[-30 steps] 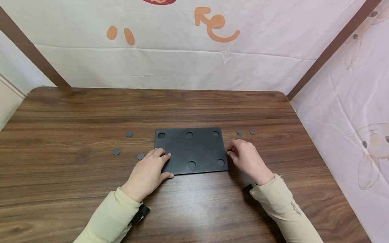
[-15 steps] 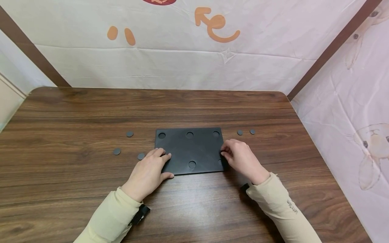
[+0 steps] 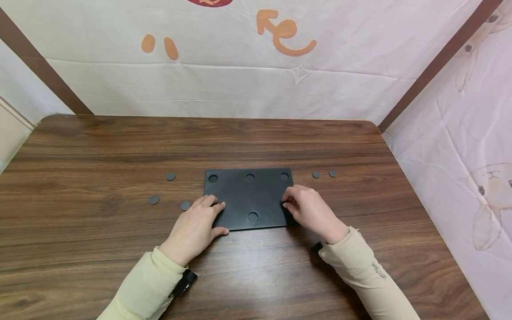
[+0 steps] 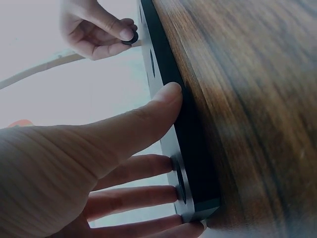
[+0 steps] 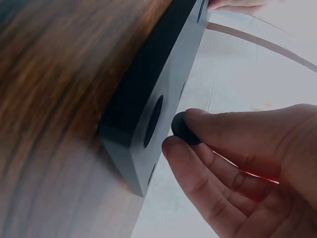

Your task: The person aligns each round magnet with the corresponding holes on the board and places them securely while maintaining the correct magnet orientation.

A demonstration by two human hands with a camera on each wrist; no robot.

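A flat black rectangular board [image 3: 250,195] with round recesses lies on the wooden table. My left hand [image 3: 194,229] rests over its near left corner. In the left wrist view the thumb [image 4: 166,99] lies at the front edge and the straight fingers are spread on the top face. My right hand [image 3: 312,209] is above the board's right part, pinching a small dark round disc [image 5: 181,129] between thumb and fingertips. The right wrist view shows the disc tilted, apart from the board and close to a round recess [image 5: 153,121]. My left palm covers the board's near left corner in the head view.
Loose dark discs lie on the table [image 3: 100,249] at both sides: a far left disc [image 3: 170,176], a left disc [image 3: 154,199], one disc [image 3: 186,206] by the left hand, and two at the right, including the outer disc [image 3: 332,174]. A printed cloth [image 3: 224,89] hangs behind.
My right hand has moved left from beside the board's right edge to over the board, now hiding the near right recess. The left hand stays in place.
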